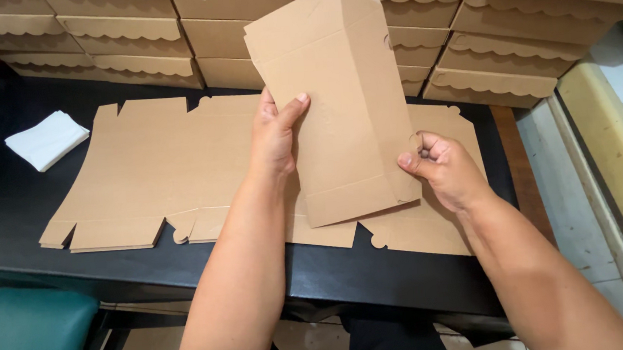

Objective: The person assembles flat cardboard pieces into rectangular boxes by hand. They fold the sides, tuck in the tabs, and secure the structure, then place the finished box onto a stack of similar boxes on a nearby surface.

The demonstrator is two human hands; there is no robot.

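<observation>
I hold a flat brown cardboard box blank (335, 100) upright and tilted above the table. My left hand (276, 133) grips its left edge, thumb on the front face. My right hand (443, 169) pinches the folded side flap at the lower right corner. Beneath both hands lies a stack of unfolded brown cardboard blanks (150, 171), flat on the black table (377, 280).
Rows of assembled brown cardboard boxes (134, 41) with scalloped lids are stacked along the back and right. A folded white cloth (47, 139) lies at the table's left. A green seat (30, 333) sits lower left; a cream bench edge (618, 168) runs along the right.
</observation>
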